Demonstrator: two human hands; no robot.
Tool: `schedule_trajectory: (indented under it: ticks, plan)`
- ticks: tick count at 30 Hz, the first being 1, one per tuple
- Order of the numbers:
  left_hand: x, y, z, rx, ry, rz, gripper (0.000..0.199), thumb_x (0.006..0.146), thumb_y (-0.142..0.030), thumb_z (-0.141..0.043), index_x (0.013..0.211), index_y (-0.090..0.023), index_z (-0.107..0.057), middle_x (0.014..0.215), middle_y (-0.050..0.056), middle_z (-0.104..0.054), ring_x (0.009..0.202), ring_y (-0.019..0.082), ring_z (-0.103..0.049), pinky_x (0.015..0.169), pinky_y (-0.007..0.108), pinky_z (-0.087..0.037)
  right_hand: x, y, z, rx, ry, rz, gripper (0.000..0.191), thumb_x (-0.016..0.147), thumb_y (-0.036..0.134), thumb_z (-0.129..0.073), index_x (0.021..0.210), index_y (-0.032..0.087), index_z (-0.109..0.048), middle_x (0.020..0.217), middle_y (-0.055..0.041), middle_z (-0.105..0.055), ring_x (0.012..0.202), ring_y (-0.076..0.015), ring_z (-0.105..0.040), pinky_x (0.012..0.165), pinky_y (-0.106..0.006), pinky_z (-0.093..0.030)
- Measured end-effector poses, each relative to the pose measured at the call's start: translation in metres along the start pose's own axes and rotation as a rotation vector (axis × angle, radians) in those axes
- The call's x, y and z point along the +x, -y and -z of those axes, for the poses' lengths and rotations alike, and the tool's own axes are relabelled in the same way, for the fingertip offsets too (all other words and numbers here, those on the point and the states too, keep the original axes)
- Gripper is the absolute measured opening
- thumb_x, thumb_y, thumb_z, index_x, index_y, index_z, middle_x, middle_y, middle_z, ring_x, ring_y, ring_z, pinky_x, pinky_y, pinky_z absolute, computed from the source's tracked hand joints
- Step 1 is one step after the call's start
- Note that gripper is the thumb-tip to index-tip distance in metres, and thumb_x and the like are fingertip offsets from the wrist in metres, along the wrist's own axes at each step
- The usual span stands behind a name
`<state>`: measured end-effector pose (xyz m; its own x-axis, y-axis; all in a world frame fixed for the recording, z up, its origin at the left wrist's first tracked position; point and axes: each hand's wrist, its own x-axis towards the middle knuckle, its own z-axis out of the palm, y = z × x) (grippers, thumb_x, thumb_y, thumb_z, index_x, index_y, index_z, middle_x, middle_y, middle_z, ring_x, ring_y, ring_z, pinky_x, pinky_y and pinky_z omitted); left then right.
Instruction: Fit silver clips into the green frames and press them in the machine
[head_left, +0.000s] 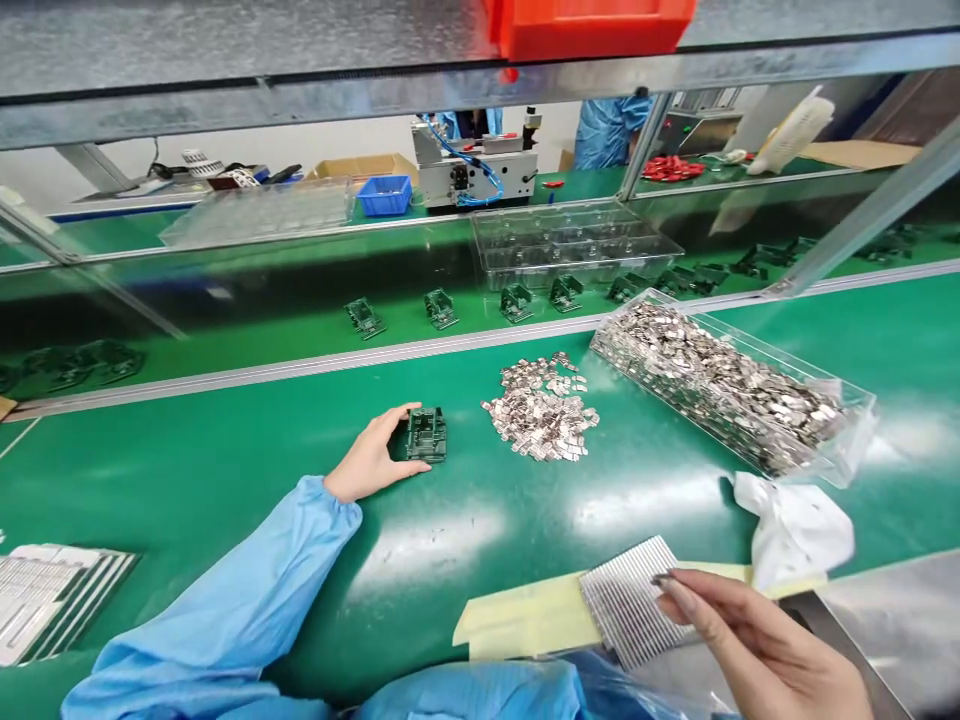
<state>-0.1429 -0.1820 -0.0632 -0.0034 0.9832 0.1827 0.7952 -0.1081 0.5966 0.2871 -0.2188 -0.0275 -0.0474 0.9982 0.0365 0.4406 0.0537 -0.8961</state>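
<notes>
My left hand (377, 455) is closed around a green circuit board (426, 436) on the green bench, thumb at its near edge and fingers at its far edge. To the right of the board lies a loose pile of small silver metal pieces (541, 415). My right hand (750, 630) is low on the right, thumb and forefinger pinched together. At its fingertips is something small and dark, too small to name. Just beside those fingertips is a ribbed silver sheet (634, 600), lying over a strip of yellow paper (525, 617).
A clear plastic box (855, 425) full of similar metal pieces stands at right, near a crumpled white cloth (799, 525). Several circuit boards (440, 308) sit beyond the metal rail (300, 373). Striped sheets (60, 600) lie at left. A shelf with a red bin (592, 28) hangs overhead.
</notes>
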Motion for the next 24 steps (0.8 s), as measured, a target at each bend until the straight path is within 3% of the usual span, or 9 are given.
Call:
schedule_trajectory:
  ticks: [2,5,9,12,17,24]
  plan:
    - [-0.001,-0.017,-0.011,-0.151,-0.075,-0.036,0.062,0.069,-0.039,-0.079,0.122,-0.021,-0.054,0.122,0.012,-0.056,0.111,0.028,-0.060,0.092,0.043,-0.054,-0.003,0.002,-0.010,0.101,0.039,-0.052,0.026,0.074,0.045,-0.074,0.084,0.021,-0.078,0.079,-0.0065,-0.075,0.066,-0.0230,-0.072,0.058,-0.022,-0.061]
    - [-0.009,-0.064,-0.041,-0.505,-0.125,-0.064,0.053,0.066,-0.034,-0.081,0.111,-0.020,-0.056,0.118,0.010,-0.055,0.096,0.021,-0.065,0.076,0.032,-0.058,-0.007,0.007,-0.030,0.207,-0.021,-0.025,0.021,0.075,0.043,-0.075,0.077,0.022,-0.076,0.087,-0.0083,-0.073,0.080,-0.0239,-0.070,0.068,-0.027,-0.059]
    - [-0.022,-0.139,-0.083,-0.899,0.025,0.033,0.054,0.063,-0.025,-0.084,0.108,-0.021,-0.054,0.099,0.004,-0.063,0.079,0.014,-0.066,0.068,0.024,-0.056,-0.011,0.014,-0.049,0.283,-0.123,0.024,0.021,0.077,0.041,-0.073,0.069,0.022,-0.072,0.103,-0.0107,-0.066,0.101,-0.0276,-0.062,0.087,-0.039,-0.051]
    - [-0.030,-0.172,-0.102,-1.045,0.136,0.073,0.053,0.064,-0.022,-0.084,0.108,-0.022,-0.054,0.093,0.001,-0.065,0.077,0.012,-0.066,0.067,0.021,-0.055,-0.014,0.013,-0.057,0.319,-0.162,0.014,0.017,0.078,0.037,-0.071,0.072,0.021,-0.071,0.112,-0.0120,-0.062,0.108,-0.0294,-0.059,0.094,-0.046,-0.044]
    - [-0.040,-0.183,-0.119,-1.105,0.285,0.024,0.045,0.075,-0.020,-0.076,0.114,-0.025,-0.054,0.095,0.001,-0.066,0.080,0.012,-0.067,0.070,0.020,-0.055,-0.021,0.008,-0.061,0.328,-0.223,0.039,0.009,0.079,0.030,-0.070,0.075,0.022,-0.071,0.118,-0.0111,-0.059,0.115,-0.0294,-0.054,0.098,-0.046,-0.039]
    - [-0.049,-0.184,-0.120,-1.069,0.294,-0.051,0.037,0.086,-0.021,-0.065,0.119,-0.028,-0.051,0.102,0.002,-0.064,0.087,0.012,-0.064,0.077,0.019,-0.053,-0.022,0.012,-0.066,0.201,-0.283,0.082,0.012,0.079,0.029,-0.069,0.071,0.022,-0.069,0.112,-0.0090,-0.061,0.110,-0.0264,-0.057,0.095,-0.040,-0.042]
